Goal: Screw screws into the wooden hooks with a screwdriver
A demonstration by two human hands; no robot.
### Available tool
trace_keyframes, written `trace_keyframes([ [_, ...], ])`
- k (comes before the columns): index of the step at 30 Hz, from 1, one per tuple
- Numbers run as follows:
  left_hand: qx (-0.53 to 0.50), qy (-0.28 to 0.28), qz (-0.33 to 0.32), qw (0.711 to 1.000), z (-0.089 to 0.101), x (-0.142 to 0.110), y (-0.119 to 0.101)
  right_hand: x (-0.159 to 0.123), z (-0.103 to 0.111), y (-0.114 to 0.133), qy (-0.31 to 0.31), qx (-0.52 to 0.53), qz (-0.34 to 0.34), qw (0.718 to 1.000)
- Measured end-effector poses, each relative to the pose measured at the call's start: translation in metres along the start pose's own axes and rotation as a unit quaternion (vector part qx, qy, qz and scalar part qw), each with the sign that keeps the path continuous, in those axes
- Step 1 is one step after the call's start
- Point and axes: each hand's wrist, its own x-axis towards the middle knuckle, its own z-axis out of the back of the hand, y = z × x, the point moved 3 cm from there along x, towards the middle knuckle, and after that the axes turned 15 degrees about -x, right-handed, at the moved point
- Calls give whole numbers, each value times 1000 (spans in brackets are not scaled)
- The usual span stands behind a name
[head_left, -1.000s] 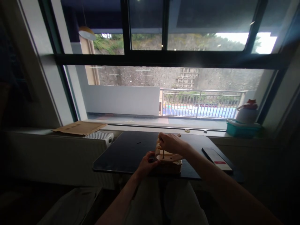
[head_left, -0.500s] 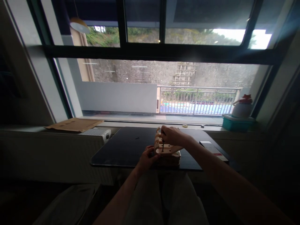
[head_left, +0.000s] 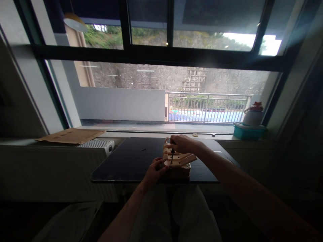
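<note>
A small wooden model (head_left: 176, 158) made of stacked light slats stands near the front edge of a dark table (head_left: 131, 161). My left hand (head_left: 153, 171) grips the model's lower left side with curled fingers. My right hand (head_left: 183, 144) is closed over the top of the model, pinching a thin dark tool (head_left: 172, 155) that points down into the slats. Under the model sits a brownish block or packet (head_left: 180, 173), partly hidden by my hands.
On the left sill lie a flat cardboard piece (head_left: 70, 135) and a white device (head_left: 97, 144). A teal box (head_left: 248, 131) with a white jug (head_left: 252, 116) stands at the right of the sill. A small round item (head_left: 195, 135) lies by the window. My lap is below the table edge.
The view has drifted to the right and slightly down, so everything sits further left in frame. Both hands stay on the wooden model with little visible movement.
</note>
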Motion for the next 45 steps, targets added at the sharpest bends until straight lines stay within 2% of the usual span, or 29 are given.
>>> trace_keyframes([
  [8, 8, -6, -8, 1000, 0, 1, 3, 0, -7, 8, -7, -9, -35, 999],
  [17, 13, -7, -12, 1000, 1, 0, 3, 6, 4, -1, -17, -7, 33, 999],
  [30, -16, -19, 8, 1000, -1, 0, 1, 2, -6, 1, -20, -6, -39, 999],
  [34, -16, -17, 6, 1000, -1, 0, 0, 5, -1, -2, -4, -2, -6, 1000],
  [38, -12, -16, 4, 1000, 0, 1, 2, 6, 3, 1, -13, 6, 32, 999],
  [45, -10, -18, 1, 1000, 0, 1, 2, 6, -5, 5, -17, -3, 2, 1000],
])
